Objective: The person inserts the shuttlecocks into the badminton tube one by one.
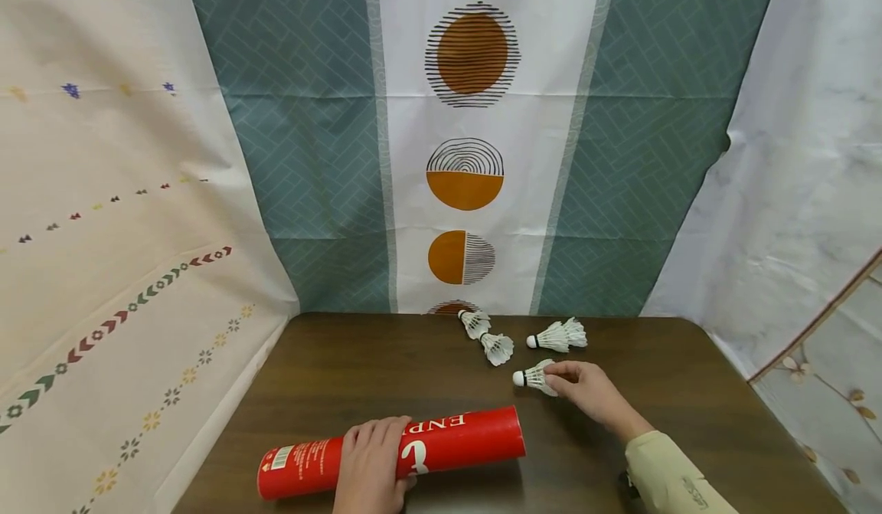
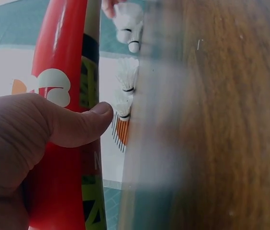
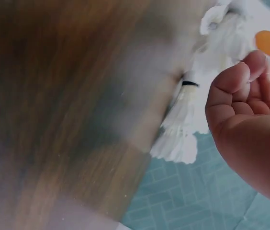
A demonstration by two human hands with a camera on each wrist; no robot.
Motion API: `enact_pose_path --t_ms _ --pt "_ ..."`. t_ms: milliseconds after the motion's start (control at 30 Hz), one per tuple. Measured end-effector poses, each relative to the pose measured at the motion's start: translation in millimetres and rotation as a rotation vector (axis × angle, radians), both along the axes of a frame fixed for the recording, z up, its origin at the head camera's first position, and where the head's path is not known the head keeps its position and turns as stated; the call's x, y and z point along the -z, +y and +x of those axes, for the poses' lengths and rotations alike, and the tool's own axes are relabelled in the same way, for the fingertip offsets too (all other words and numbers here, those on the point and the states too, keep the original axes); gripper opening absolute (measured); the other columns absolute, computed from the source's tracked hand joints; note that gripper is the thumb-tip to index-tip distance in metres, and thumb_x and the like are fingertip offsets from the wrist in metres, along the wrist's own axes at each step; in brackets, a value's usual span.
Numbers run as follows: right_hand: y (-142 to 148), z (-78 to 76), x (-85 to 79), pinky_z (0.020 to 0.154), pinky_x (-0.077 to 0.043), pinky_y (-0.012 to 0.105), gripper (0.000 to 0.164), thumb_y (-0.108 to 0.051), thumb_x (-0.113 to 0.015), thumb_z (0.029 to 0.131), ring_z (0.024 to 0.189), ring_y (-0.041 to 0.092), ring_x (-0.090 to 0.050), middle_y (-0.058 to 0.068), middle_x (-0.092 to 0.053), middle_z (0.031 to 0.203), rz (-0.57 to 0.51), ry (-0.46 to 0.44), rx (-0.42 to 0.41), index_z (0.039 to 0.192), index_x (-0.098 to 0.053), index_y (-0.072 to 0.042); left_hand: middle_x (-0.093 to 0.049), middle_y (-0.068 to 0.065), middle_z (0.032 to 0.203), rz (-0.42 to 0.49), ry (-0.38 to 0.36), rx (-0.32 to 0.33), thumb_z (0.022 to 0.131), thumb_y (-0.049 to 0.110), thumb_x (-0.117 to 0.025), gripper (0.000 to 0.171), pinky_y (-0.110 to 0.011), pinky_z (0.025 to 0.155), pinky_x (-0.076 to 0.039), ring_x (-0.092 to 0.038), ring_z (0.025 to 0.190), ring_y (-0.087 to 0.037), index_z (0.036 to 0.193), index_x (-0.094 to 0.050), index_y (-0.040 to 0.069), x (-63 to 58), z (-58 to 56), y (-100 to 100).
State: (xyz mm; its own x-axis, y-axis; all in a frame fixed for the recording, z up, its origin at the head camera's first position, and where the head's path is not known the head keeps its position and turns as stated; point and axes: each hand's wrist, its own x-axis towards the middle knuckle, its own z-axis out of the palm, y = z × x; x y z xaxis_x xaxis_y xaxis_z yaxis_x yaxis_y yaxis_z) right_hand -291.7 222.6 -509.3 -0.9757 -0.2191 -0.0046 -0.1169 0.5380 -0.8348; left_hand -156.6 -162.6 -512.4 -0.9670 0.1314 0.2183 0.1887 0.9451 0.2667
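Note:
My left hand [image 1: 372,464] grips a red shuttlecock tube [image 1: 468,441] round its middle, and the tube lies slantwise with its right end farther from me. In the left wrist view the thumb [image 2: 89,127] presses along the tube's side. To the right, my right hand [image 1: 596,395] pinches the feather end of a white shuttlecock [image 1: 534,378], whose cork points left. The right wrist view shows curled fingers [image 3: 242,91], with the pinched feathers hard to make out there. Behind that hand lie nested shuttlecocks [image 1: 556,335]. Two more shuttlecocks, one [image 1: 475,322] behind another [image 1: 498,348], lie to their left.
A dark brown wooden table [image 1: 358,368] bears everything. At its back edge hangs a green and white patterned cloth [image 1: 317,154]. Pale cloths hang at the left [image 1: 124,215] and right [image 1: 813,192] sides.

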Motion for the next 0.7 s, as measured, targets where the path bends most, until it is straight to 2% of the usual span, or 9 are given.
enact_pose_path --t_ms 167,300,467,700 --pt "1 14.1 -8.8 0.073 -0.053 0.026 0.026 -0.026 -0.083 0.095 0.082 0.012 -0.062 0.0 -0.074 0.092 -0.094 -0.019 0.022 0.11 -0.075 -0.006 -0.071 -0.005 0.126 0.018 -0.007 -0.009 0.059 0.034 -0.105 0.091 -0.065 0.102 -0.049 -0.061 0.116 -0.029 0.135 -0.06 0.015 -1.3 -1.2 1" --pt "3 25.7 -12.8 0.07 -0.053 0.028 0.029 -0.021 -0.082 0.096 0.074 0.008 -0.061 -0.007 -0.068 0.078 -0.214 -0.078 -0.006 0.109 -0.069 0.001 -0.071 -0.006 0.125 0.01 -0.003 -0.012 0.058 0.033 -0.105 0.091 -0.065 0.102 -0.048 -0.062 0.115 -0.03 0.135 -0.06 0.015 -0.6 -0.9 1" --pt "-5 38.5 -15.3 0.075 -0.06 0.029 0.034 -0.017 -0.079 0.098 0.078 0.011 -0.068 -0.007 -0.073 0.082 -0.331 -0.141 -0.09 0.114 -0.063 0.009 -0.071 -0.005 0.125 -0.002 0.015 -0.01 0.058 0.034 -0.105 0.091 -0.064 0.103 -0.048 -0.061 0.115 -0.03 0.135 -0.06 0.016 1.3 0.2 1" --pt "-18 51.5 -21.3 0.074 -0.06 0.028 0.028 -0.014 -0.077 0.098 0.079 0.013 -0.074 -0.004 -0.077 0.085 -0.408 -0.167 -0.094 0.113 -0.064 0.006 -0.071 -0.005 0.126 -0.01 0.005 -0.039 0.058 0.035 -0.105 0.092 -0.064 0.104 -0.047 -0.061 0.116 -0.03 0.135 -0.059 0.016 1.2 1.0 1"
